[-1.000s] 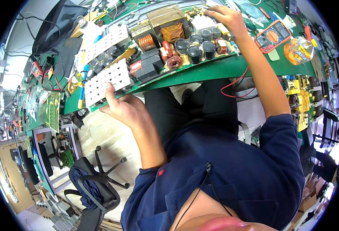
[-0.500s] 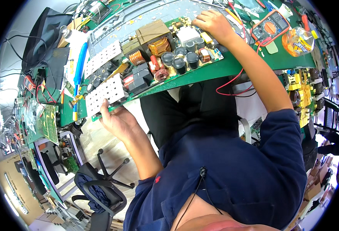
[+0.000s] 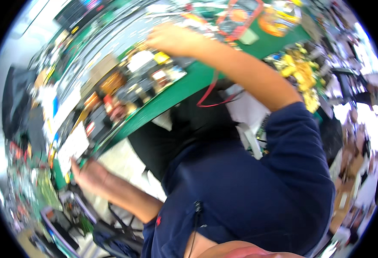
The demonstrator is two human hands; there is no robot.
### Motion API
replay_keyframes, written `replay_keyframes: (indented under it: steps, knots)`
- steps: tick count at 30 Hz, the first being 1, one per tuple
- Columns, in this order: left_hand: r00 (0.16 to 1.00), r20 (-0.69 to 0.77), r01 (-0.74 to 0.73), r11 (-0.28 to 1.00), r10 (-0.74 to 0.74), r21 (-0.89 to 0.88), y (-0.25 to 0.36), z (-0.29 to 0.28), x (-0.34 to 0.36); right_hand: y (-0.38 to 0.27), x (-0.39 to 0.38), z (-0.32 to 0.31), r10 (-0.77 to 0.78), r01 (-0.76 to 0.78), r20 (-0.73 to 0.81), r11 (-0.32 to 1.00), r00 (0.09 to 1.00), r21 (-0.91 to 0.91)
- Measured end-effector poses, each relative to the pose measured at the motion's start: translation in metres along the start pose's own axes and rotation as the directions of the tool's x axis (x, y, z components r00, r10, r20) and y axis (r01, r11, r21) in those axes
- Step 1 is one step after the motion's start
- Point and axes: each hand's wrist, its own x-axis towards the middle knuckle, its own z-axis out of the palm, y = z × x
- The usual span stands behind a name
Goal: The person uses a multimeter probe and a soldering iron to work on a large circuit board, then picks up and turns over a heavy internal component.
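Observation:
A large power circuit board lies across the bench edge, crowded with coils, black capacitors and a brown block. At its near left end is a white perforated plate. My left hand grips that corner, the thumb on top and the fingers beneath the edge. At the board's far right end, my right hand is closed over the edge beside a yellow component. Motion smears its fingertips.
A red-rimmed multimeter and an orange-and-yellow container stand on the green bench past my right arm. A red cable hangs off the front edge. Yellow components are piled at the right. An office chair stands lower left.
My view has swung, so the bench now slants more and the picture is blurred. Both hands keep their places at the board's two ends.

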Motion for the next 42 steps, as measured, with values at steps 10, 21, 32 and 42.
replay_keyframes:
  steps: [10,21,32,42]
  knots:
    - [0.988,-0.055,-0.138,0.983,0.146,0.123,-0.02,-0.007,0.007,-0.013,0.0,-0.084,0.337,-0.391,0.209,0.859,0.918,0.33]
    - [0.995,0.044,-0.098,0.991,0.094,0.093,-0.024,-0.018,-0.009,-0.118,-0.035,-0.049,0.244,-0.222,0.007,0.869,0.97,0.442]
    - [0.914,0.275,0.129,0.857,-0.298,0.499,0.013,-0.072,-0.013,-0.126,-0.048,-0.017,0.244,-0.135,-0.227,0.903,0.943,0.407]
    - [0.851,0.418,-0.154,0.612,-0.317,0.776,-0.003,-0.104,-0.031,-0.166,-0.059,-0.04,0.481,-0.388,-0.198,0.842,0.854,0.375]
